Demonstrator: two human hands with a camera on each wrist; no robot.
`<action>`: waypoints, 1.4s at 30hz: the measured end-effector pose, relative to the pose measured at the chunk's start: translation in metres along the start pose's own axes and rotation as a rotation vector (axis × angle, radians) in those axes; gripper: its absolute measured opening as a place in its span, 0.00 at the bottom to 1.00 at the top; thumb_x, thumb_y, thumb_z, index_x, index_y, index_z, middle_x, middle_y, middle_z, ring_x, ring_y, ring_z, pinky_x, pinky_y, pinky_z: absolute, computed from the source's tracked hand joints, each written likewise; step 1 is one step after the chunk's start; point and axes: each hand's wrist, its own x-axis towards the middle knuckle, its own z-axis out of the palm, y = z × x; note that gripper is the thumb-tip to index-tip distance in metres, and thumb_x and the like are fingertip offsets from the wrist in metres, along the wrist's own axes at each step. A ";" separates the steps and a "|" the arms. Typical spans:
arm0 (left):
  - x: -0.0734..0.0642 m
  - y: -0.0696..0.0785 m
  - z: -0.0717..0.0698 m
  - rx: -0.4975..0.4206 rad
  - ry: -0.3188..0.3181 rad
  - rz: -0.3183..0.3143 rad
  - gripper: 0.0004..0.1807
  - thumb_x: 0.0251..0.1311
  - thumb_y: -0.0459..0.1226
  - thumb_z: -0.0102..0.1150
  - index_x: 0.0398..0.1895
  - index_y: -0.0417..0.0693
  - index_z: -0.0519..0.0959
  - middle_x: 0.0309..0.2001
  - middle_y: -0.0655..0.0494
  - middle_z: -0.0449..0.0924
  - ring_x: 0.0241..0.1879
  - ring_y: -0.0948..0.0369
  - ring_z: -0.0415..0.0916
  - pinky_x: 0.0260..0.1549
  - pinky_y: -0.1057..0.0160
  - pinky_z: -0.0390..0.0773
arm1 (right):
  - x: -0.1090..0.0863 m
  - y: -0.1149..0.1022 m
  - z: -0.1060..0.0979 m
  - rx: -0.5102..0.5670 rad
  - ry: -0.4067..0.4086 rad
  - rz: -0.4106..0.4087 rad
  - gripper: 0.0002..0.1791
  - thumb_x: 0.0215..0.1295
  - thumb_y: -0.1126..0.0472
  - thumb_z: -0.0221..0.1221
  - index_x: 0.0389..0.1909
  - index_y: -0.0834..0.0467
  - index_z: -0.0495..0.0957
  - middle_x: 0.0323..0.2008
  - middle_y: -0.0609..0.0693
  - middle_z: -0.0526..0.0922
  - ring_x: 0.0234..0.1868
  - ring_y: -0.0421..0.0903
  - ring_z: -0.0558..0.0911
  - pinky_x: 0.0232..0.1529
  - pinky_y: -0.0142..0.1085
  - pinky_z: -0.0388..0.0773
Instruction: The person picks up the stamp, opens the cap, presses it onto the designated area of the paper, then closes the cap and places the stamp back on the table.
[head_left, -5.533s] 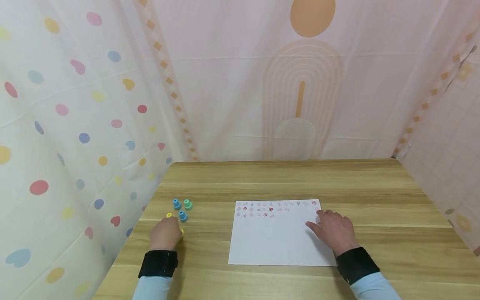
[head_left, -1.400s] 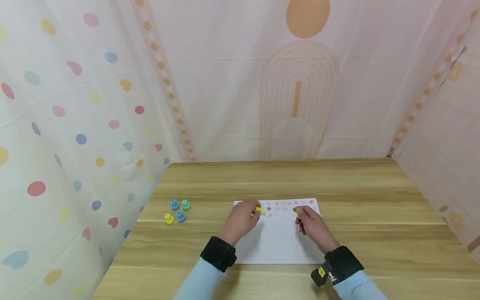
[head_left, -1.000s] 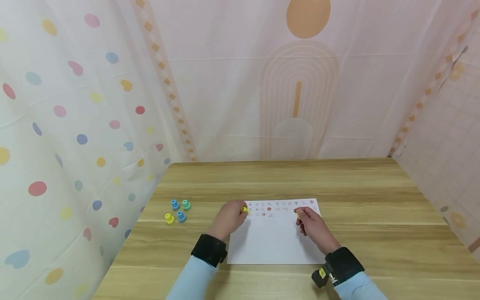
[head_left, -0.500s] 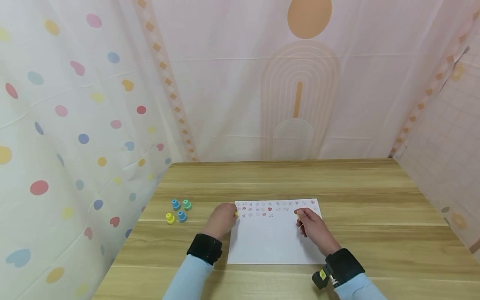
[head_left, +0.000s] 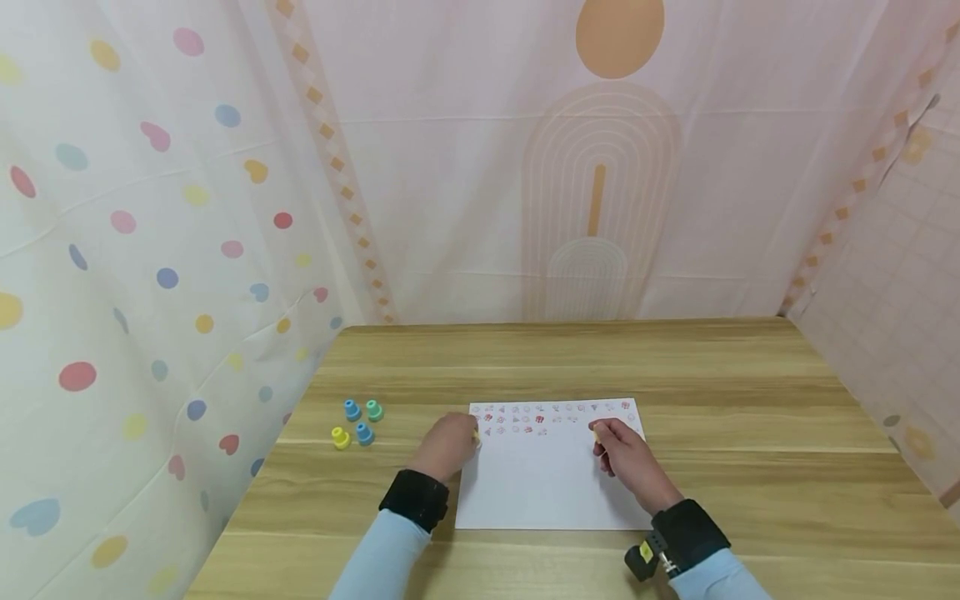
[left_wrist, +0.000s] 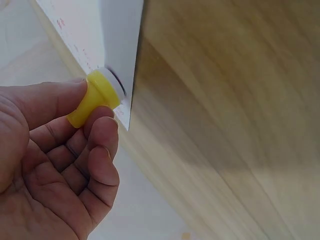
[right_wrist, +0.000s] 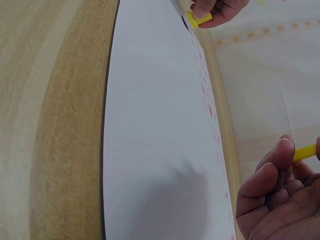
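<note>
My left hand [head_left: 447, 446] pinches a yellow toy stamp [left_wrist: 96, 97] between thumb and fingers at the left edge of a white sheet of paper [head_left: 551, 483]. Its white end faces the sheet in the left wrist view; whether it touches is hard to tell. Over the paper's right part, my right hand [head_left: 630, 458] pinches a small yellow piece [right_wrist: 304, 152], perhaps the stamp's cap, mostly hidden by the fingers. Rows of small red and purple prints [head_left: 539, 419] run along the sheet's top, the third row shorter than the first.
Left of the paper, a yellow stamp [head_left: 341, 437], two blue stamps [head_left: 364, 433] and a green stamp [head_left: 374, 410] stand on the wooden table [head_left: 570, 358]. Patterned curtains [head_left: 450, 167] hang behind and beside the table.
Earlier, my left hand was among the stamps and my right hand lay open on the paper. Over the last second or so, the left hand carried the yellow stamp leftward across the prints.
</note>
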 end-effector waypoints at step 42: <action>0.001 0.012 0.010 0.180 0.017 0.073 0.08 0.65 0.29 0.61 0.45 0.34 0.79 0.36 0.44 0.81 0.37 0.54 0.78 0.48 0.56 0.79 | -0.005 0.013 -0.002 0.011 0.024 0.006 0.20 0.80 0.55 0.45 0.61 0.65 0.70 0.34 0.53 0.72 0.32 0.48 0.72 0.33 0.35 0.70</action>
